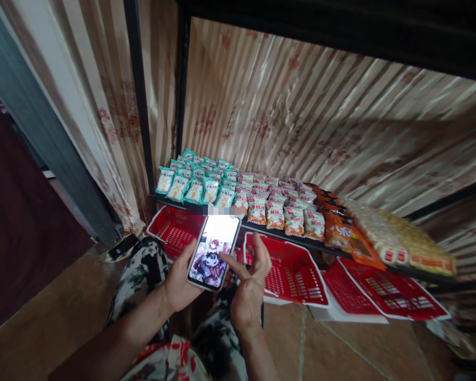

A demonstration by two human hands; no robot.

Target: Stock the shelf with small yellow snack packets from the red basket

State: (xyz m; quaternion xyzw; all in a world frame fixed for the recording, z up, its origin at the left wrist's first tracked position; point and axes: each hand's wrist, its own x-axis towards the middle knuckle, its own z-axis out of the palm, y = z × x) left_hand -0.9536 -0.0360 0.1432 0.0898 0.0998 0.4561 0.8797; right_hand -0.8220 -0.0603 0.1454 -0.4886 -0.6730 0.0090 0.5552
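My left hand [180, 283] is wrapped round a smartphone [214, 251] and holds it up in front of me, its lit screen showing a cartoon figure. My right hand [248, 283] hovers beside the phone's right edge, its index finger stretched onto the lower part of the screen and the other fingers loosely curled, holding nothing. Both forearms reach up from the bottom of the view over my patterned black, white and red trousers [154, 264].
A low black shelf [285, 238] carries rows of teal snack packets [194, 182], red-and-white packets [277, 206], orange packets [341, 233] and clear bags of yellow snacks [396, 235]. Red plastic baskets [293, 272] lie on the tiled floor under it. Striped curtain behind; a dark phone-like object [121, 247] lies left.
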